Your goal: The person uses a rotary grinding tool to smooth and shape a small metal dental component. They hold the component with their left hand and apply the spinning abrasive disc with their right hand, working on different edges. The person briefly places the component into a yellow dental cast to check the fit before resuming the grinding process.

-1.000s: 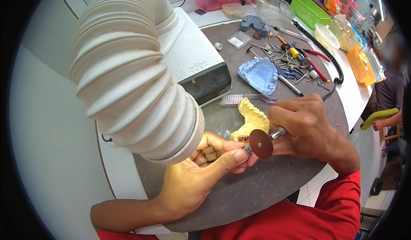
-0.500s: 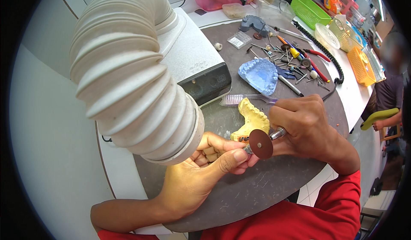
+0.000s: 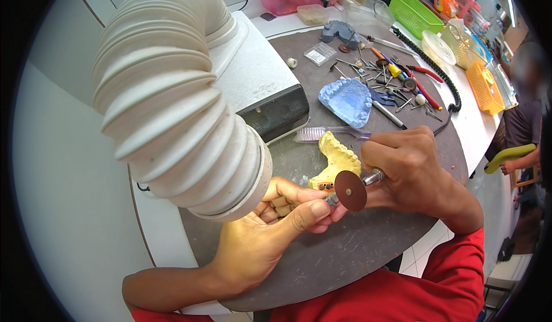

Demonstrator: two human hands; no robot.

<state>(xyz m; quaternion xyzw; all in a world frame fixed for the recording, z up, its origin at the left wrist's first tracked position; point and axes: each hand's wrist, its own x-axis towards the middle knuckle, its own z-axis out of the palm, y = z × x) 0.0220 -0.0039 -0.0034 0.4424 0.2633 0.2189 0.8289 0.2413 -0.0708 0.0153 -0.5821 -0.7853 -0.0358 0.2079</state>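
Note:
Between the thumb and fingers of my left hand (image 3: 267, 230) is a small grey metal dental piece (image 3: 332, 199). My right hand (image 3: 411, 170) is closed around a rotary handpiece (image 3: 374, 177), whose metal nose shows. It carries a thin brown cutting disc (image 3: 355, 185) right beside the metal piece; whether they touch I cannot tell. Fingertips of both hands come close together behind the disc. Just beyond them a yellow dental cast (image 3: 343, 158) lies on the bench, with an orange-brown section holding dark holes at its near end.
A wide white ribbed hose (image 3: 178, 103) hangs at the left, its mouth near my left hand. Past the cast lie a clear-handled toothbrush (image 3: 313, 134), a blue dental cast (image 3: 347, 101) and several scattered burs (image 3: 382, 81). Baskets (image 3: 415, 13) line the far right; a person sits beyond.

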